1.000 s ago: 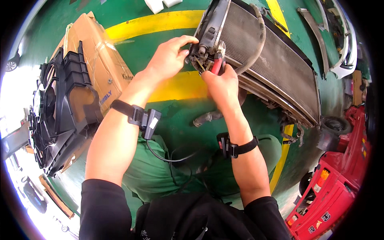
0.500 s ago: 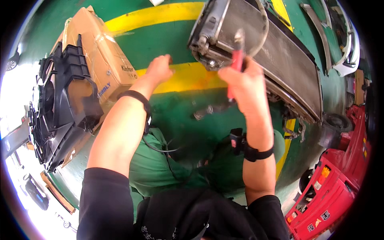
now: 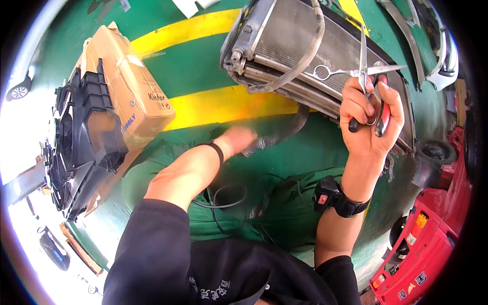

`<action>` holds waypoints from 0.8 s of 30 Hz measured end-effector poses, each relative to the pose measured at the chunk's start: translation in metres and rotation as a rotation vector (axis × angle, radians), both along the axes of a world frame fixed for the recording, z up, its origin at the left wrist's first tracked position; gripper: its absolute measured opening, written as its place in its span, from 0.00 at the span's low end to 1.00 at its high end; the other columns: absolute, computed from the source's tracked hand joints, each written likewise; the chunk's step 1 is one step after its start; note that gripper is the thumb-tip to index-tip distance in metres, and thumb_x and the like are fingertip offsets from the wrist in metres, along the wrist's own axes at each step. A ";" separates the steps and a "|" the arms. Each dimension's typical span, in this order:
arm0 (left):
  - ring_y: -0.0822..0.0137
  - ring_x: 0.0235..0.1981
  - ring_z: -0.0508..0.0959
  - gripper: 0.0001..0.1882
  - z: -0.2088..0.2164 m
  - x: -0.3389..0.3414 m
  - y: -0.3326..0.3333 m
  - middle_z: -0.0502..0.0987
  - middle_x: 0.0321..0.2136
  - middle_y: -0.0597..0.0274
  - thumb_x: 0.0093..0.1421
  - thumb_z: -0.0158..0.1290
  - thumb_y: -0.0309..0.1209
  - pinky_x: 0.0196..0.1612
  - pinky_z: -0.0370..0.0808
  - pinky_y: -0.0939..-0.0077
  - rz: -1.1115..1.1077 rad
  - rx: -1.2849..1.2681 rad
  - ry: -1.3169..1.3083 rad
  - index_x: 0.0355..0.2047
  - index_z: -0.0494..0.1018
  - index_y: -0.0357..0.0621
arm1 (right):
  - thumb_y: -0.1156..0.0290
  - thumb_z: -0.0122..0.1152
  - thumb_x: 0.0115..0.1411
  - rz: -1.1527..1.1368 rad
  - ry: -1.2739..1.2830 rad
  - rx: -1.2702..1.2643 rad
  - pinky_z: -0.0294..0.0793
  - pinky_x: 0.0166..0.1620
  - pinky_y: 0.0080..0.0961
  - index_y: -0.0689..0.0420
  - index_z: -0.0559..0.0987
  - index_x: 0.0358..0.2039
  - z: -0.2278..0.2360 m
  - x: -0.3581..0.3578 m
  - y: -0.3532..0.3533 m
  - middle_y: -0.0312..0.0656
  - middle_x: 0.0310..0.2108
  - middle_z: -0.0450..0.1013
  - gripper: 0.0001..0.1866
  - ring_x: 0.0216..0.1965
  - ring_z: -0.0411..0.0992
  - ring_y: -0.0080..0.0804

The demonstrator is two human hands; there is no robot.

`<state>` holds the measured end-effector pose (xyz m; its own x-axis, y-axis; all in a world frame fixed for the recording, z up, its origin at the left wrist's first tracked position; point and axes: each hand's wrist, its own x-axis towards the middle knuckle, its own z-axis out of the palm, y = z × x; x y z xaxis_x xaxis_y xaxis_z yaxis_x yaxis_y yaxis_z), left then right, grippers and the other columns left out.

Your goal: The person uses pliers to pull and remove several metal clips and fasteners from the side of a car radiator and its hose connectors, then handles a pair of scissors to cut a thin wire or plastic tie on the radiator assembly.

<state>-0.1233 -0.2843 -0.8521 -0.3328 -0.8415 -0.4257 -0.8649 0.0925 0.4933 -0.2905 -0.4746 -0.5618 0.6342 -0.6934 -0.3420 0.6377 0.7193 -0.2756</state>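
Note:
My right hand (image 3: 373,114) is turned palm up and closed around two tools. One is a pair of silver scissors (image 3: 362,58) with its blades spread apart; the other looks like pliers (image 3: 385,114) with red and black handles. Both are held above the right part of a grey finned car radiator (image 3: 386,84). My left hand (image 3: 238,141) is smeared by motion, beside the end of a dark rubber hose (image 3: 282,136) that hangs below the radiator. Whether it touches the hose I cannot tell. A lighter bent hose (image 3: 307,56) loops over the radiator's face.
To the left, a black fan shroud (image 3: 94,137) leans against a taped cardboard box (image 3: 137,81). Yellow stripes (image 3: 203,107) cross the green floor. Red car bumpers (image 3: 417,254) lie at lower right, with a dark wheel-like part (image 3: 434,152) behind. A thin cable (image 3: 216,206) hangs near my lap.
My right hand has moved right and turned palm up, bringing the scissors into sight. The left hand has come right and nearer me, to the dark hose's end.

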 end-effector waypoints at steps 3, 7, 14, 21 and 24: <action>0.51 0.38 0.82 0.08 -0.013 -0.008 0.004 0.78 0.34 0.52 0.59 0.48 0.29 0.40 0.79 0.56 -0.038 -0.044 -0.076 0.38 0.75 0.46 | 0.74 0.59 0.60 -0.015 -0.308 0.134 0.58 0.23 0.20 0.66 0.69 0.36 -0.006 -0.014 -0.004 0.38 0.32 0.61 0.10 0.22 0.58 0.20; 0.50 0.37 0.82 0.07 -0.017 -0.010 0.008 0.79 0.32 0.51 0.58 0.49 0.28 0.38 0.80 0.57 -0.022 -0.081 -0.081 0.36 0.74 0.42 | 0.76 0.59 0.60 -0.029 -0.451 0.120 0.59 0.23 0.21 0.70 0.63 0.48 0.000 -0.017 -0.002 0.38 0.32 0.59 0.20 0.22 0.58 0.21; 0.48 0.33 0.83 0.06 -0.017 -0.011 0.005 0.80 0.32 0.45 0.56 0.50 0.27 0.35 0.80 0.54 0.079 -0.058 -0.061 0.33 0.74 0.39 | 0.73 0.59 0.60 0.047 -0.436 0.024 0.62 0.23 0.21 0.74 0.57 0.60 0.005 -0.017 0.003 0.38 0.32 0.61 0.32 0.23 0.60 0.21; 0.42 0.37 0.81 0.12 0.084 0.014 -0.054 0.81 0.29 0.47 0.49 0.52 0.29 0.39 0.78 0.54 0.291 0.210 0.027 0.33 0.78 0.38 | 0.76 0.59 0.59 0.109 -0.548 0.046 0.61 0.22 0.21 0.71 0.54 0.62 0.007 0.003 0.015 0.38 0.30 0.60 0.34 0.23 0.61 0.22; 0.48 0.27 0.79 0.11 0.143 0.068 -0.082 0.79 0.25 0.44 0.50 0.47 0.30 0.32 0.76 0.54 0.057 0.210 -0.138 0.22 0.79 0.40 | 0.74 0.59 0.59 0.142 -0.467 0.044 0.63 0.23 0.22 0.72 0.56 0.61 0.003 0.014 0.014 0.39 0.31 0.61 0.33 0.24 0.62 0.22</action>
<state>-0.0553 -0.3659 -0.7090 -0.2140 -0.7453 -0.6315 -0.9264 -0.0501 0.3731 -0.2763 -0.4607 -0.5584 0.8139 -0.5804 -0.0256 0.5810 0.8124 0.0493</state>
